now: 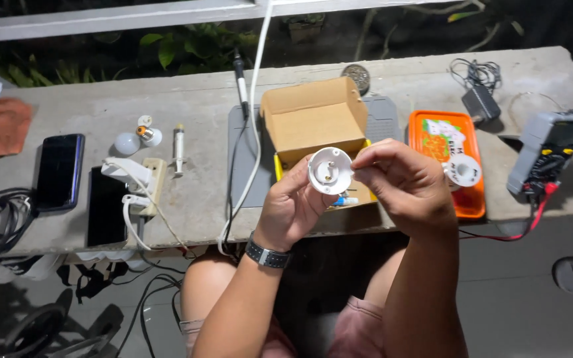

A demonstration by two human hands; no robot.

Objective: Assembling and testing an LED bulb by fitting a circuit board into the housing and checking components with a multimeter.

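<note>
One long tabltop [200,192] spans the frame, its near edge just behind the hands. A cardboard box [314,119] sits upper centre. At centre, the left hand [291,211] grips a round white lamp base [330,170]; the right hand [402,182] pinches its rim, fingers closed. Open room lies below.
</note>
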